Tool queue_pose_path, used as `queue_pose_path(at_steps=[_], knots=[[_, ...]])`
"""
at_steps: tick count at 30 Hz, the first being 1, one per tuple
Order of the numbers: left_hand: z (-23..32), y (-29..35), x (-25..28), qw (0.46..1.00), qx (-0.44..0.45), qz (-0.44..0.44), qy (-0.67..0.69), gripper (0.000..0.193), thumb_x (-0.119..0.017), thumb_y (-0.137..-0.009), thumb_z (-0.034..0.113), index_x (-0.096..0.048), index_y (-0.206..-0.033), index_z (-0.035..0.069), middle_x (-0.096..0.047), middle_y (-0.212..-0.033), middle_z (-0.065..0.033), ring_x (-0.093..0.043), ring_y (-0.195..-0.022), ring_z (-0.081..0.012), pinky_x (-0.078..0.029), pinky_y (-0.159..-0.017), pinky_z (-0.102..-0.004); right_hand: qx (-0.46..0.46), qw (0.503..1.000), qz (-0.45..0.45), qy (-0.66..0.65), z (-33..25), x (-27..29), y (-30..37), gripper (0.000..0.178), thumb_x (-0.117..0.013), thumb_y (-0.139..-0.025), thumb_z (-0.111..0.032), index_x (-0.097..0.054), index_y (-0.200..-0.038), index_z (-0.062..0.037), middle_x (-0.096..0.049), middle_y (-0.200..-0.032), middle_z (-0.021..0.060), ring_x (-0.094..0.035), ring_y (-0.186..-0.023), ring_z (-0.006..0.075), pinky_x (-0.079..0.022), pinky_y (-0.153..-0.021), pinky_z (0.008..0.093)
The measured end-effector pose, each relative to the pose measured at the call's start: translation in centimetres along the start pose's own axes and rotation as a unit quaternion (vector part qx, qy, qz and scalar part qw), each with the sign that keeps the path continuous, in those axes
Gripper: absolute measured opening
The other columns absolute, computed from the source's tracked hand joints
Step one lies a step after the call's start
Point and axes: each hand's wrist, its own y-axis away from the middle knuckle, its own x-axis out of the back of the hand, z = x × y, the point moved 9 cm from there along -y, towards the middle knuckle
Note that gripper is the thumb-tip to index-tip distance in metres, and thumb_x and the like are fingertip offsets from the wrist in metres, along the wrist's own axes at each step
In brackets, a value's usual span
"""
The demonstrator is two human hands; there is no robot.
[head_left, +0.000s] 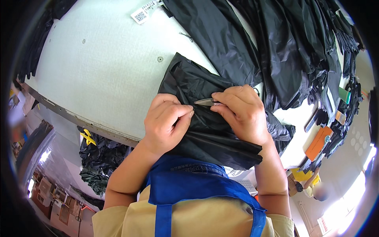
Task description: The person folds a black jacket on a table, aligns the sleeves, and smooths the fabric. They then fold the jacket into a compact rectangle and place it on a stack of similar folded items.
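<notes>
a piece of black cloth [215, 148] is lying on a pale desk [106, 75], directly beneath both hands of the person, and its near side is extending toward a blue apron [189, 183]. the left hand [167, 124] is resting over the cloth's left part; the right hand [241, 112] is sitting over its upper right part. between them, small metal snips [205, 102] are pointing left, the tip lying just beside the left fingertips.

both forearms are slanting inward from the lower edge, elbows bending outward. the left hand is curling closed, thumb and forefinger pinching together at the cloth — what they are gripping is too small to tell. the right hand is closing around the snips, thumb below and fingers above, leaving the blade showing.

the cloth is looking thin and slightly shiny, wrinkling between the hands and spreading into long folds below them; its upper left corner is pointing away from the person.

beyond it, more black garments [284, 51] are piling up across the desk's far right side. a white tag [144, 14] is lying near the top, and an orange card [316, 144] is resting at the right — well apart from the hands.
</notes>
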Motion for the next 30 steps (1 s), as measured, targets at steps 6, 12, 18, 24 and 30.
queue_pose_path(at_steps=[6,12,18,24,30], knots=[[-3.1,0.4,1.3,0.980,0.143,0.023,0.139,0.005,-0.066,-0.083,0.001,-0.063,-0.087,0.001,-0.060,-0.078,-0.0096,-0.058,-0.072,-0.0214,-0.046,-0.064,-0.0288,-0.273,0.949,0.079,-0.137,4.5,2.4,1.2,0.039,-0.079,-0.075,-0.012,-0.064,-0.109,-0.0010,-0.061,-0.086,0.0129,-0.063,-0.081,0.0238,-0.053,-0.073,0.0307],[0.3,-5.0,-0.8,0.954,0.025,-0.298,-0.033,0.091,-0.074,-0.061,0.012,-0.036,-0.143,0.000,-0.034,-0.149,-0.0201,-0.031,-0.137,-0.0372,-0.024,-0.112,-0.0447,-0.270,0.937,0.011,-0.222,6.1,2.1,2.5,0.011,-0.064,-0.087,-0.008,-0.068,-0.093,0.0004,-0.065,-0.086,0.0149,-0.062,-0.075,0.0256,-0.048,-0.071,0.0341],[0.9,-4.8,-2.1,0.944,-0.050,-0.281,-0.167,0.055,-0.077,-0.060,0.010,-0.061,-0.113,0.012,-0.053,-0.102,-0.0063,-0.047,-0.106,-0.0310,-0.034,-0.101,-0.0462,-0.121,0.963,-0.097,-0.220,1.2,3.6,2.0,0.012,-0.065,-0.083,-0.005,-0.068,-0.094,-0.0003,-0.066,-0.085,0.0125,-0.059,-0.069,0.0273,-0.047,-0.067,0.0387],[2.8,0.3,-0.8,0.953,-0.267,-0.099,-0.103,0.016,-0.068,-0.062,0.005,-0.060,-0.073,0.014,-0.050,-0.083,0.0008,-0.045,-0.084,-0.0210,-0.049,-0.080,-0.0435,-0.199,0.930,-0.104,-0.289,2.3,2.6,3.3,0.016,-0.064,-0.081,-0.002,-0.065,-0.096,0.0013,-0.066,-0.098,0.0161,-0.063,-0.092,0.0326,-0.050,-0.083,0.0376],[2.9,1.8,-0.2,0.949,-0.303,-0.045,-0.080,0.021,-0.065,-0.058,0.005,-0.053,-0.067,0.020,-0.053,-0.090,0.0011,-0.045,-0.088,-0.0219,-0.048,-0.076,-0.0403,-0.211,0.952,-0.112,-0.193,4.3,1.9,3.8,0.014,-0.064,-0.081,-0.003,-0.062,-0.095,-0.0008,-0.064,-0.107,0.0189,-0.062,-0.091,0.0353,-0.050,-0.081,0.0397]])
